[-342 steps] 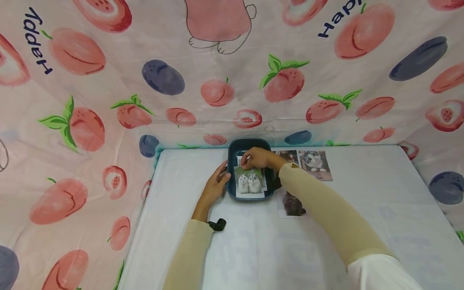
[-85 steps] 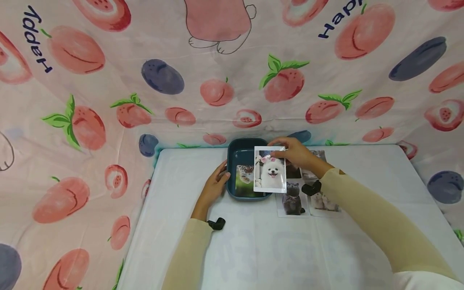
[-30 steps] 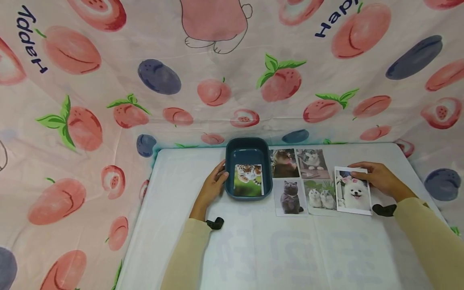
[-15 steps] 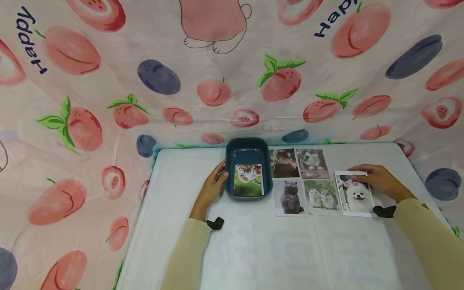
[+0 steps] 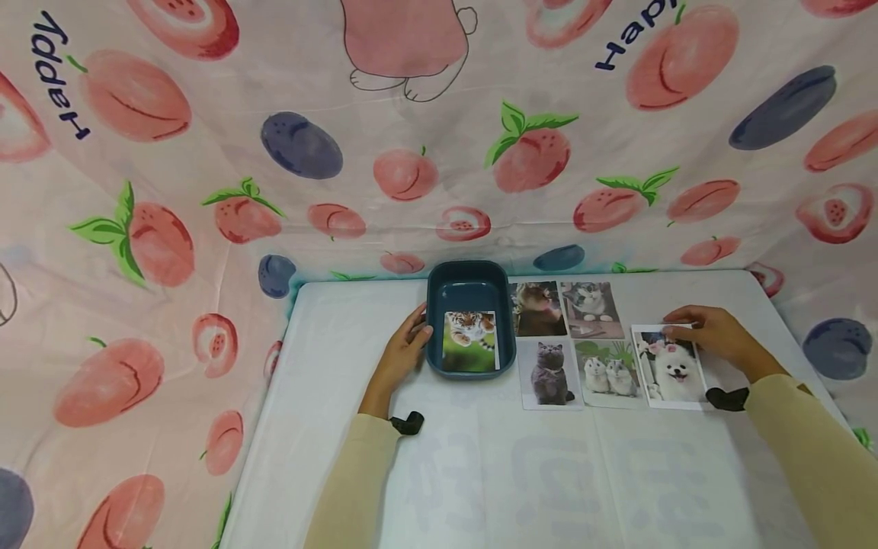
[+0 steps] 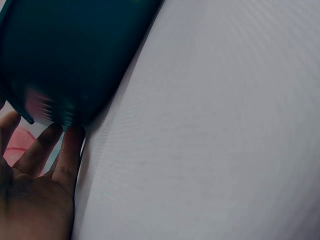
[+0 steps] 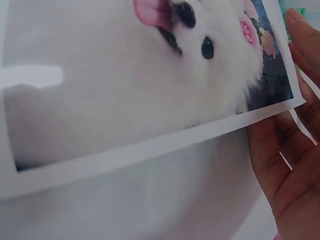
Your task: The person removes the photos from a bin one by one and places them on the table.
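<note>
At the right end of the lower row of photos, my right hand (image 5: 716, 339) pinches the upper edge of a white-bordered photo of a fluffy white dog (image 5: 672, 377). The right wrist view shows this dog photo (image 7: 115, 90) tilted, with its near edge raised off the table and fingers (image 7: 265, 155) behind it. My left hand (image 5: 401, 352) rests against the left side of a dark teal tray (image 5: 473, 300), its extended fingertips touching the tray's outer wall (image 6: 65, 65). A tiger photo (image 5: 469, 343) lies inside the tray.
Beside the tray lie a dark, brownish animal photo (image 5: 538, 309), a grey-and-white cat photo (image 5: 593, 311), a grey cat photo (image 5: 550, 377) and a white rabbit photo (image 5: 609, 375). A fruit-print cloth (image 5: 466, 168) hangs behind the white table (image 5: 521, 473).
Over these seconds the rabbit photo left the tray for the table. My right hand then carried the dog photo rightward from the tray and lowered it beside the rabbits. The left hand stayed put.
</note>
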{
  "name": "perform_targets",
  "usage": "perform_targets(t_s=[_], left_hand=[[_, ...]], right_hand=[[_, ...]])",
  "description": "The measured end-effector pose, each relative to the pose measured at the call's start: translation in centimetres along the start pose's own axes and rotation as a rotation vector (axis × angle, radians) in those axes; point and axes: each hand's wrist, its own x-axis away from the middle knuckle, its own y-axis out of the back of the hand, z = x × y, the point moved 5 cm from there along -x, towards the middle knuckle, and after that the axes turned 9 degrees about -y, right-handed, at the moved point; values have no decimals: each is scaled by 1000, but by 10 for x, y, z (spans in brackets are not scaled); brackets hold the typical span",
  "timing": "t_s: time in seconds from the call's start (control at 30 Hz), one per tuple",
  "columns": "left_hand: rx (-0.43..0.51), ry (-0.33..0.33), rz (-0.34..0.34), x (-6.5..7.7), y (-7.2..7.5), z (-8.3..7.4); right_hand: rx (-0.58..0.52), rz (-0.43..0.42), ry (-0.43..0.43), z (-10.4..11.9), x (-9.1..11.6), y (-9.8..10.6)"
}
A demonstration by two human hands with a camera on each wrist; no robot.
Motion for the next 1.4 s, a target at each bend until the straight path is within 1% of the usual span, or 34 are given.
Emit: perform_targets(t_s=[0.23,0.37,0.47,0.53,0.63,0.77,1.03,1.07,1.1,1.2,1.27,1.3,1.4], left_hand=[[-1,1,3,0,0,0],[2,-2,4,-1,0,2],[-2,-7,1,-1,0,2],[-3,-10,0,-1,0,2],[-1,-13,-2,-1,0,1],[-1,-10,1,-1,0,1],[18,-20,8,0,-1,0],[21,-12,13,1,-1,-4],[23,-13,14,1,-1,-4],[24,-16,14,0,-1,-4],[16,-15,8,0,0,-3],[12,-24,2,-1,0,1],[4,-17,-2,-1,0,2]], right_hand=[[-12,-72,-17,1,3,7],[-5,-144,-16,1,4,14],[-39,-177,-14,3,2,16],[-73,-177,-14,7,-2,15],[-141,-127,15,23,-7,7],[-219,-35,79,59,-14,-8],[-366,88,202,152,-23,-33],[-370,107,221,165,-23,-36],[-364,116,227,178,-24,-40],[-371,179,262,216,-25,-51],[-360,225,296,241,-25,-60],[-360,248,308,253,-25,-65],[-370,319,369,285,-25,-78]])
